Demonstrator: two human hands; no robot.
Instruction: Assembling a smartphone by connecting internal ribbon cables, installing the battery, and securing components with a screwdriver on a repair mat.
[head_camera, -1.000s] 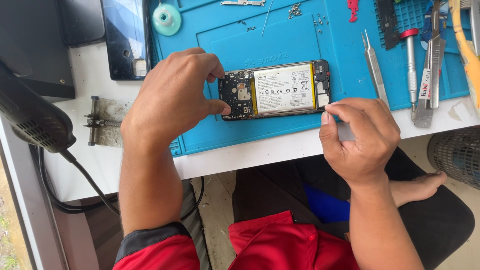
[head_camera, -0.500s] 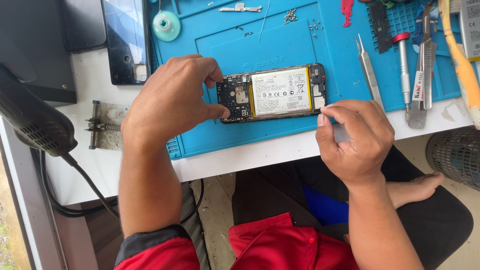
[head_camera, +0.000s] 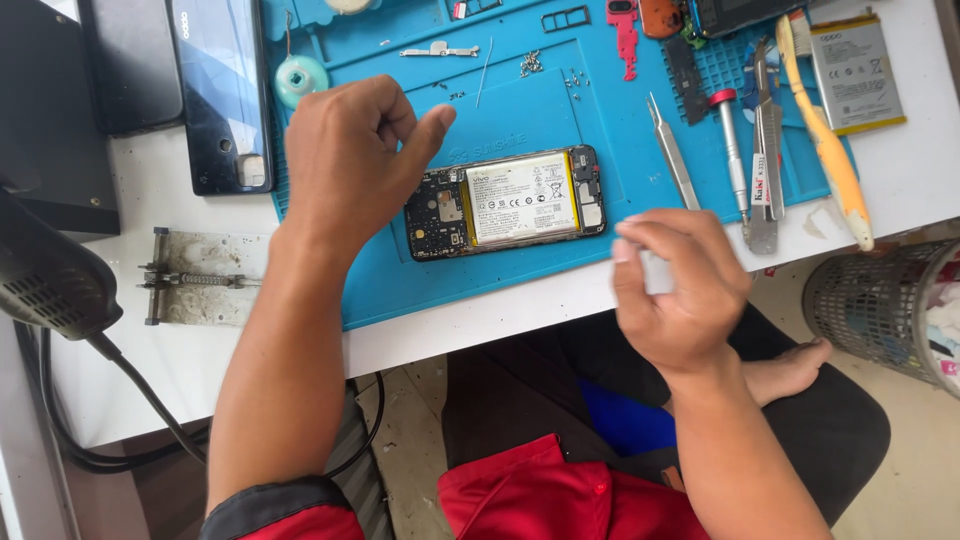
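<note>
Both hands have lifted off the opened phone (head_camera: 505, 200): left hand (head_camera: 350, 160) loosely curled, empty, at 9 o'clock; right hand (head_camera: 675, 290) pinching something small, blurred, at 4 o'clock

Left hand (head_camera: 350, 165): raised, back toward camera, fingers curled loosely inward, thumb stretched out to the right.
Left forearm: bare, runs from lower left up to the wrist; red sleeve at the elbow.
Right hand (head_camera: 680, 290): blurred, fingers bent, tips pinched together.
Right forearm: bare, enters from lower right.
</note>
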